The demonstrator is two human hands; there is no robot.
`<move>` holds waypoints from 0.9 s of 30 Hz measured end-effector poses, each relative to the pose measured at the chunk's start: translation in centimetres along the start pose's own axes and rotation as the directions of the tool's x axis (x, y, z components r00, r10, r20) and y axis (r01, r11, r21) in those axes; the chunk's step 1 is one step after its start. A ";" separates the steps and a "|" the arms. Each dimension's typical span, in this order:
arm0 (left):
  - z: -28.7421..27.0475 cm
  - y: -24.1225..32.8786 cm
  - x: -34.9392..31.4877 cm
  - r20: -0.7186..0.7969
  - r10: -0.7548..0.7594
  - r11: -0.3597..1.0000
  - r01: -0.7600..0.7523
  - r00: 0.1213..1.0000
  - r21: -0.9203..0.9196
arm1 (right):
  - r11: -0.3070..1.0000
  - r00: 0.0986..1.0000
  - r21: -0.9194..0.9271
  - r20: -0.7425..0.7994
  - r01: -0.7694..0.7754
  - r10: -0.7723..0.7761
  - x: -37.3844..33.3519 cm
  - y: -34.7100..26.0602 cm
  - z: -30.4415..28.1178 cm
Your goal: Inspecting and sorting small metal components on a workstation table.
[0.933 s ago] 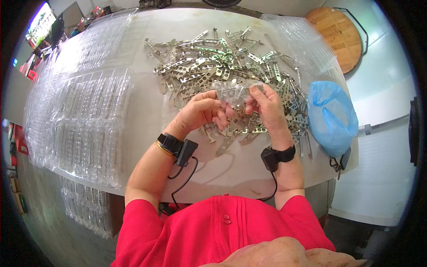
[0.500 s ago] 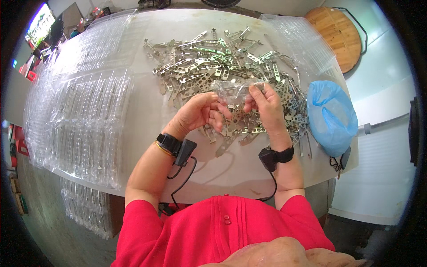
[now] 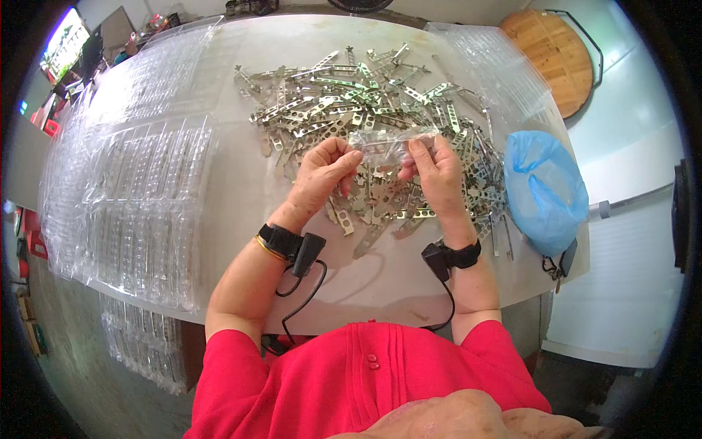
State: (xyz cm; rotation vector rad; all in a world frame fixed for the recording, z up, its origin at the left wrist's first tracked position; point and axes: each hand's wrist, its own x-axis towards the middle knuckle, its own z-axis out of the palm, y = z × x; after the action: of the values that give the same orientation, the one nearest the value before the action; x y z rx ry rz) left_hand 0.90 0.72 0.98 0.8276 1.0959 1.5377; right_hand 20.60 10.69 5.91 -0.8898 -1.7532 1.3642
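Between my hands, above the pile, is a small clear plastic bag (image 3: 386, 148), crinkled and shiny; what it may contain is hard to make out. My left hand (image 3: 327, 170) pinches its left end between thumb and curled fingers. At the other end my right hand (image 3: 435, 167) grips the bag, thumb on top. Under and beyond both hands spreads a heap of flat metal strips with holes (image 3: 322, 106), lying loosely across one another. A few strips poke out below the bag, toward me.
Stacks of clear plastic trays (image 3: 146, 197) cover the table's left side, and more clear trays (image 3: 504, 69) lie at the far right. A blue plastic bag (image 3: 547, 194) sits at the right edge. Cables hang from the black bands on my wrists. A round wooden board (image 3: 550, 62) leans behind.
My left fingers, loose and spread before, have closed on the left end of the clear bag. The bag looks more stretched out between my hands. My right hand keeps its hold.
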 end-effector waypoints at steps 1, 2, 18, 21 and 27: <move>0.0 -0.1 0.0 -0.007 0.007 1.000 -0.007 1.000 0.006 | 1.000 1.000 0.000 0.000 0.000 0.000 0.0 0.0 0.0; -0.1 -0.1 0.1 -0.007 0.007 1.000 -0.007 1.000 0.006 | 1.000 1.000 0.002 0.006 0.001 -0.001 0.0 0.1 0.0; -0.8 0.5 0.1 0.041 0.008 0.952 0.005 0.999 -0.305 | 0.991 0.995 0.122 0.079 -0.063 0.054 -0.1 -0.6 -0.3; -0.8 0.6 0.0 0.079 0.020 0.955 0.004 0.997 -0.298 | 0.989 0.992 0.126 0.106 -0.083 0.069 -0.1 -0.7 -0.3; -1.8 -0.1 0.5 0.153 0.031 0.926 0.029 0.988 -0.375 | 0.978 0.986 0.163 0.122 -0.129 0.110 0.0 -0.6 -0.4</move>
State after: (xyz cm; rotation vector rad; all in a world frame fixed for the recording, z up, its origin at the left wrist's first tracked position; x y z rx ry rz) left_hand -0.82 0.75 0.22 0.6681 0.6542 1.5888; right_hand 20.88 10.73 6.53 -0.8495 -1.6578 1.6449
